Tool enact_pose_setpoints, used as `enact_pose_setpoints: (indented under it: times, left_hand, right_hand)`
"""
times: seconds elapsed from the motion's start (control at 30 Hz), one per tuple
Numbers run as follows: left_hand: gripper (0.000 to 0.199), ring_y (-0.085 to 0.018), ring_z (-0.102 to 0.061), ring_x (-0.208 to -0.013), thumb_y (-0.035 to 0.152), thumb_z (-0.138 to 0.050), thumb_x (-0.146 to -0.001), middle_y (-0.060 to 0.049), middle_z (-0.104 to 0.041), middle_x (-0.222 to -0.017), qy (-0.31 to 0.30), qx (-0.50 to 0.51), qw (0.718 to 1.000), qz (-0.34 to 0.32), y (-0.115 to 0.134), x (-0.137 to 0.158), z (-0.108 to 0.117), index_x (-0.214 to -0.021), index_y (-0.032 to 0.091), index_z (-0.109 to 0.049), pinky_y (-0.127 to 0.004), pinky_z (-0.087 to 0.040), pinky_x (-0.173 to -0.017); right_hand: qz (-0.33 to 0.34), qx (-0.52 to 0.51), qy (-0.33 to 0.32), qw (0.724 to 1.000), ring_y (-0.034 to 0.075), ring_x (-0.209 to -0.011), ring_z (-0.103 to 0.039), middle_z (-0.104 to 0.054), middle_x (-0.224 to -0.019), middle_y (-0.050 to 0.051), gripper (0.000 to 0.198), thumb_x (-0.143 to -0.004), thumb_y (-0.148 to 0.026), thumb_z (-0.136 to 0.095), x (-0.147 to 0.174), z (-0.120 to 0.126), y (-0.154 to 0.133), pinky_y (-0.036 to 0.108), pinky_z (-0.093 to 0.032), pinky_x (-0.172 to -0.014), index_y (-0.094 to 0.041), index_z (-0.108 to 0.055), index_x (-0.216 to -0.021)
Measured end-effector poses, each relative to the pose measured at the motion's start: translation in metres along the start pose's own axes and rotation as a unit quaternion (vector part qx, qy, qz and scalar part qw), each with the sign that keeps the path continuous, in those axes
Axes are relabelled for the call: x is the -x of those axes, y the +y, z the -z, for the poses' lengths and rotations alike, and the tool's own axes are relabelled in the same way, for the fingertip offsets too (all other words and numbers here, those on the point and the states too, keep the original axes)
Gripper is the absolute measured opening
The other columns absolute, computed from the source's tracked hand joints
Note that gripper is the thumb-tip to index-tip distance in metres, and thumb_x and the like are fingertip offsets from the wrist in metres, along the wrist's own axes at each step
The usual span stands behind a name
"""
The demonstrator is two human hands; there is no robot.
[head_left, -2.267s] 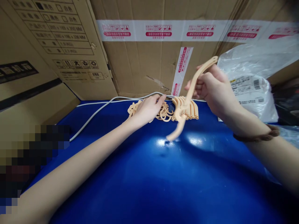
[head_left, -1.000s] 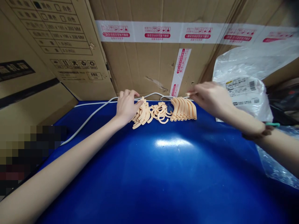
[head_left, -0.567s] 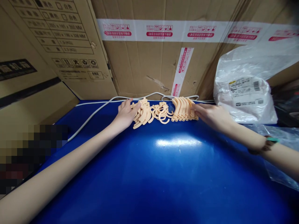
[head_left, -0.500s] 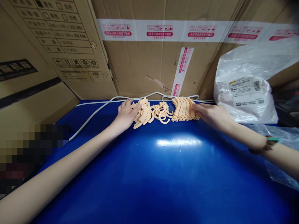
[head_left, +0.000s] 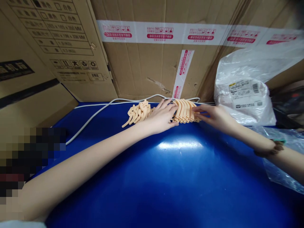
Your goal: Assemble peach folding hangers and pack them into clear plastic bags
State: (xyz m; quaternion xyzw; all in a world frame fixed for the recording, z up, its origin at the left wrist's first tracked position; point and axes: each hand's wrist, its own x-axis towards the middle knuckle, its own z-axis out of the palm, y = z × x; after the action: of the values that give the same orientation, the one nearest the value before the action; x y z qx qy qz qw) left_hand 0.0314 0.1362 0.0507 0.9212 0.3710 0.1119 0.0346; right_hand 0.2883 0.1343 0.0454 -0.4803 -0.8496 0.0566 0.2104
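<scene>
Three groups of flat beige pieces lie along the back of the blue table. On the left is a loose heap of curved pieces (head_left: 139,111). At the right, curved strips with small holes at their ends overlap in a neat row (head_left: 185,110). My left hand (head_left: 162,116) lies palm down between the two, over the middle group of C-shaped hooks, which it mostly hides. Its fingers are spread, with the tips near the left end of the row. My right hand (head_left: 212,116) touches the right end of the row with its fingers apart.
Cardboard boxes (head_left: 142,69) with printed tape stand behind. A white cable (head_left: 95,117) runs along the back edge of the blue table (head_left: 166,183). At the right sit a white plastic bag with a label (head_left: 244,98) and a clear plastic sheet (head_left: 280,164).
My left hand has moved right, from the left heap to the middle hooks and the row's left end. The left heap has spread out leftward. My right hand stays at the row's right end.
</scene>
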Motion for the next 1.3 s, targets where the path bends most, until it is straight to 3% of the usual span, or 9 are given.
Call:
enact_pose_setpoints:
  times: [0.17,0.33,0.57,0.83,1.07,1.3]
  left_hand:
    - [0.051,-0.03,-0.027,-0.146,0.032,-0.06,-0.093,-0.017,-0.053,-0.143,-0.005,-0.009,1.0,-0.022,0.0,-0.015,-0.011,-0.136,0.006,-0.052,-0.048,-0.01,-0.123]
    - [0.05,-0.029,-0.036,-0.142,0.031,-0.064,-0.09,-0.015,-0.058,-0.136,0.004,-0.002,1.0,-0.012,-0.004,-0.018,-0.015,-0.135,0.011,-0.054,-0.051,-0.015,-0.121]
    - [0.052,-0.027,-0.04,-0.139,0.031,-0.065,-0.091,-0.014,-0.06,-0.134,0.01,0.011,1.0,0.001,-0.002,-0.016,-0.017,-0.136,0.009,-0.053,-0.046,-0.015,-0.122]
    - [0.059,-0.03,-0.039,-0.139,0.037,-0.069,-0.087,-0.014,-0.06,-0.134,0.016,0.03,0.999,0.019,-0.003,-0.018,-0.02,-0.138,0.013,-0.052,-0.05,-0.018,-0.12]
    - [0.053,-0.03,-0.04,-0.139,0.035,-0.069,-0.088,-0.016,-0.059,-0.135,0.021,0.038,0.999,0.032,0.0,-0.017,-0.022,-0.134,0.012,-0.055,-0.048,-0.022,-0.119]
    - [0.054,-0.029,-0.041,-0.138,0.035,-0.07,-0.086,-0.015,-0.059,-0.136,0.021,0.038,0.998,0.039,0.002,-0.017,-0.02,-0.133,0.011,-0.055,-0.046,-0.022,-0.119]
  right_hand:
    - [-0.012,-0.038,0.015,0.999,0.029,-0.096,-0.07,-0.074,-0.109,0.009,0.031,-0.092,-0.038,-0.049,0.002,0.002,-0.001,0.048,-0.054,-0.087,-0.022,-0.069,-0.111]
    - [-0.129,-0.15,0.084,0.977,0.033,-0.122,-0.06,-0.064,-0.13,0.014,0.042,-0.087,-0.044,-0.058,0.003,-0.009,0.013,0.055,-0.046,-0.104,-0.022,-0.06,-0.123]
    - [-0.178,-0.231,0.064,0.954,0.034,-0.12,-0.061,-0.068,-0.123,0.014,0.043,-0.086,-0.04,-0.059,0.001,-0.018,0.0,0.055,-0.053,-0.096,-0.026,-0.058,-0.127]
    - [-0.196,-0.269,0.088,0.939,0.034,-0.118,-0.062,-0.07,-0.119,0.012,0.036,-0.084,-0.04,-0.063,0.001,-0.024,0.001,0.056,-0.05,-0.099,-0.026,-0.06,-0.117]
    - [-0.234,-0.273,0.095,0.928,0.034,-0.125,-0.057,-0.062,-0.132,0.015,0.046,-0.082,-0.04,-0.067,0.0,-0.023,0.009,0.056,-0.048,-0.101,-0.025,-0.056,-0.123]
    - [-0.304,-0.244,0.083,0.917,0.027,-0.101,-0.066,-0.069,-0.112,0.013,0.049,-0.074,-0.028,-0.071,-0.022,-0.025,0.029,0.042,-0.055,-0.083,-0.016,-0.06,-0.12]
